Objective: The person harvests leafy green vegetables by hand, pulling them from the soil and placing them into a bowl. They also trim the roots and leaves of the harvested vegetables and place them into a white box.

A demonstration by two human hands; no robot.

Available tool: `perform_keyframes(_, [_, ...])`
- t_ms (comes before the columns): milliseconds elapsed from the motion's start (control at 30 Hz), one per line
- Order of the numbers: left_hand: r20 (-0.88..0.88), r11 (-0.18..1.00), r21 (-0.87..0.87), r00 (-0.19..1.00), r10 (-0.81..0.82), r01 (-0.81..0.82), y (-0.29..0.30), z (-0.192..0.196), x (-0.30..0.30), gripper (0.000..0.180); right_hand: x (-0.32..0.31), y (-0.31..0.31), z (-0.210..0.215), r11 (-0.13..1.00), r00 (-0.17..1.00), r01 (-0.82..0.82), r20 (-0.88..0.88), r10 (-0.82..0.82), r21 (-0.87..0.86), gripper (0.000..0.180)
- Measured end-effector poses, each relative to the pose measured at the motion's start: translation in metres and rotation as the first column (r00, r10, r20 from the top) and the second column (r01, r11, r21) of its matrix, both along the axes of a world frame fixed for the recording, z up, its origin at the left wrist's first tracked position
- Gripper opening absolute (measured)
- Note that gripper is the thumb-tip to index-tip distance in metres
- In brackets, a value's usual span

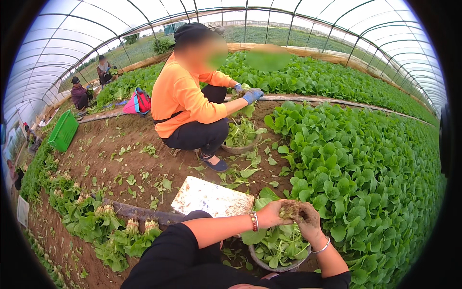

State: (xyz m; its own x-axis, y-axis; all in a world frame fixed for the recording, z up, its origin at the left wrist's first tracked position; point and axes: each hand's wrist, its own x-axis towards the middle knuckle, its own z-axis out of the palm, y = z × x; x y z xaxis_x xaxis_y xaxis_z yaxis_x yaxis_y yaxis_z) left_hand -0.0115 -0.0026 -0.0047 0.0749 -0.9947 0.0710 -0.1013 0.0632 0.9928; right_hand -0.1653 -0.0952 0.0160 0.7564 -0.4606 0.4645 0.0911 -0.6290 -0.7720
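Note:
A bunch of leafy greens (289, 209) with soil-caked roots is held between my hands. My left hand (270, 215) is closed around its stems, and broad leaves hang on the left of that wrist. Muddy and bent, the fingers of my right hand (309, 222) pinch at the root end. Directly below both hands stands a round grey basin (262, 264), heaped with loose green leaves (280, 244). A white, dirt-smeared board (211, 196) lies on the soil just beyond my left forearm.
A person in an orange top (185, 98) squats ahead, handling greens over another basin (240, 148). Dense green plants (356, 178) grow along my right. Tied bunches (108, 224) lie at left, near a green crate (63, 131). Two people work far left.

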Motion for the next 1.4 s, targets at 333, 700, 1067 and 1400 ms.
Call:
perform_keyframes(333, [0.07,0.999,-0.023,0.997,0.036,-0.034,-0.015,0.009,-0.01,0.038,-0.108,-0.058,-0.023,0.948,0.819,0.31,-0.488,-0.303,-0.067,0.044])
perform_keyframes(700, [0.185,0.974,-0.003,0.957,0.222,-0.226,0.002,0.001,-0.01,0.04,-0.295,-0.019,-0.308,0.383,0.409,0.902,-0.681,-0.608,0.2,0.019])
perform_keyframes(1067, [0.156,0.963,0.058,0.955,0.25,-0.262,-0.026,-0.011,-0.003,0.037,-0.471,-0.082,-0.348,0.012,0.001,1.0,-0.761,-0.648,-0.009,0.026])
perform_keyframes(1400, [0.142,0.964,0.076,0.959,0.244,-0.256,-0.019,-0.013,-0.004,0.042,-0.369,-0.079,-0.358,0.717,-0.652,0.4,-0.727,-0.215,-0.571,0.031])
